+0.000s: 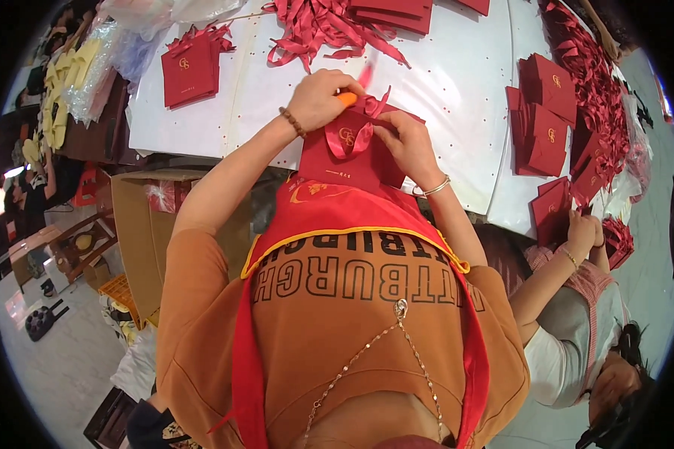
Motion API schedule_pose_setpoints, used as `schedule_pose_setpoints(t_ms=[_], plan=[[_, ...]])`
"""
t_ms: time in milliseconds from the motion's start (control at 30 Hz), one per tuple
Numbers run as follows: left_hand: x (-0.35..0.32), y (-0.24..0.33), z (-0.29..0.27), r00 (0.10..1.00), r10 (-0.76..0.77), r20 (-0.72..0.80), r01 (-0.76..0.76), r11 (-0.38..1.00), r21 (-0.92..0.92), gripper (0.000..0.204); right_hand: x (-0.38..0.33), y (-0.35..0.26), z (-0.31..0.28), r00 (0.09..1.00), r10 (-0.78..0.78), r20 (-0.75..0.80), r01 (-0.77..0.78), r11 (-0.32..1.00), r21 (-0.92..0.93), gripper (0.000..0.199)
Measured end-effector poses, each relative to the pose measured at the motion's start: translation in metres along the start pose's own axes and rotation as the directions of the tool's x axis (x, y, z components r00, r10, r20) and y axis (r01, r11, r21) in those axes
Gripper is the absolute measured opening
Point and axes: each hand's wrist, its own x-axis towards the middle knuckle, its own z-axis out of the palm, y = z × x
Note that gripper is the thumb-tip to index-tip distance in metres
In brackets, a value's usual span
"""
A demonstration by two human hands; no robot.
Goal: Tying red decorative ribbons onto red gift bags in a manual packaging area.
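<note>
Brown shirt cloth (367,337) fills the space nearest the camera, crossed by a necklace (401,308) and a red apron (352,211) with yellow trim. Just beyond the apron, a dark red paper bag (378,166) lies directly below the left hand (326,97) and left of the right hand (410,142), its upper edge slanting down from the left hand toward the right. Right thumb and finger are pinching that edge or its ribbon (363,139) (I cannot tell which); the right hand is clearly in contact. The left hand is curled in beside a small orange piece (347,99), gripped or worn I cannot tell. Ribbon loops over the bag's front, partly in the way. Beyond the left hand, loose ribbons (307,30) cover the tabletop (254,97); left of it stand more bags (189,78). Well right of the right hand are clustered bags (547,146) and a co-worker's hands (584,230).
</note>
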Motion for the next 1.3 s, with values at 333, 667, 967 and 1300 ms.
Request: schedule_pose_setpoints(t_ms=[333, 667, 967, 1300], plan=[[0.026, 0.001, 0.023, 0.959, -0.126, 0.254, 0.100, 0.988, 0.114, 0.026, 0.002, 0.000, 0.001, 0.996, -0.084, 0.016, 0.085, 0.995, -0.045, 0.018], [0.053, -0.035, -0.004, 0.930, -0.368, 0.008, 0.326, 0.815, -0.479, 0.014, 0.003, -0.002, -0.012, 0.995, 0.037, 0.092, -0.042, 0.998, 0.054, 0.018], [-0.017, -0.051, 0.001, 0.903, -0.336, 0.266, 0.415, 0.531, -0.739, 0.039, -0.007, 0.022, -0.003, 0.940, 0.334, -0.068, -0.273, 0.857, 0.436, 0.030], [-0.053, -0.029, 0.015, 0.927, -0.301, 0.223, 0.332, 0.386, -0.861, 0.034, 0.013, 0.015, 0.013, 0.967, 0.255, -0.005, -0.217, 0.834, 0.507, 0.027]])
